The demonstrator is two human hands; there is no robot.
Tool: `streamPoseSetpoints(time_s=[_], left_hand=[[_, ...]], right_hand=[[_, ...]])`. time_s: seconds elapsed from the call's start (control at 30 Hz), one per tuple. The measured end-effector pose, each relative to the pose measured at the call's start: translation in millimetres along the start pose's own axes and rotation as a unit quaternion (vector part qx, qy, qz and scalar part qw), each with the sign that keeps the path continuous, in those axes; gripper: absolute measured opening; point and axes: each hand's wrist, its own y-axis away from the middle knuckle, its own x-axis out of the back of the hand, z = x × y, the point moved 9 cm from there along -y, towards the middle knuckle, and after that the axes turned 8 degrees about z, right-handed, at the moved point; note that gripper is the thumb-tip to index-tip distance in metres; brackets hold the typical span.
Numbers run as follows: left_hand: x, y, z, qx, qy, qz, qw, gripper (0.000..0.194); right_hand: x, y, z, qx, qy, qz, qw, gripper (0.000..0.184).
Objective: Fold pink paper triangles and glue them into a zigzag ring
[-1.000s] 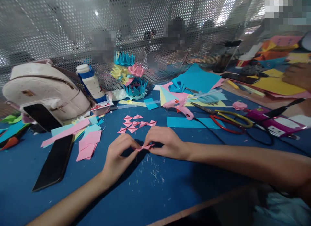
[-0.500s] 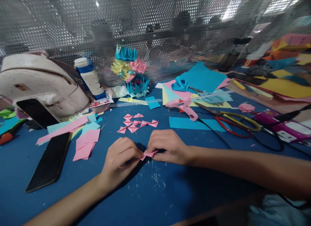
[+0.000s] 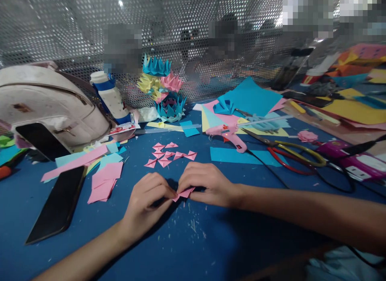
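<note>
Between my two hands is a small piece of pink folded paper [image 3: 186,193], low over the blue table. My left hand [image 3: 152,196] pinches its left end with thumb and fingertips. My right hand [image 3: 208,184] is closed on the right part, its fingers bent over the top edge. Parts of the paper are hidden behind the fingertips. Just beyond my hands lie several pink folded paper pieces [image 3: 164,161] in a loose group. A stack of pink paper pieces [image 3: 104,182] is to the left of my left hand.
A pink glue gun [image 3: 227,135] with its cord lies beyond my right hand, near scissors [image 3: 289,152] and a blue paper strip [image 3: 245,155]. To the left are a black phone [image 3: 58,204], a white backpack [image 3: 45,100] and a bottle [image 3: 110,98]. Paper flowers [image 3: 170,106] stand at the back.
My right fingers have shifted slightly left along the pink folded paper, nearer my left fingertips. My left hand keeps its pinch. The view has moved a little.
</note>
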Motion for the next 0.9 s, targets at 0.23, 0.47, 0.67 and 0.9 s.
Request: streamPoseSetpoints(time_s=[0.23, 0.47, 0.67, 0.9], left_hand=[[-3.0, 1.2, -3.8, 0.011, 0.008, -0.011, 1.0, 0.012], [-3.0, -2.8, -8.4, 0.038, 0.021, -0.002, 0.999, 0.011], [-3.1, -3.7, -10.6, 0.049, 0.023, 0.0, 0.999, 0.012], [-2.2, -5.4, -14.0, 0.066, 0.026, 0.006, 0.997, 0.013]], right_hand=[[-2.0, 2.5, 6.1, -0.022, -0.026, 0.01, 0.999, 0.011], [-1.6, 1.2, 10.7, -0.039, -0.03, 0.003, 0.999, 0.011], [0.5, -0.6, 10.3, -0.04, -0.04, 0.006, 0.998, 0.008], [0.3, -0.7, 10.4, -0.041, -0.049, 0.007, 0.998, 0.009]])
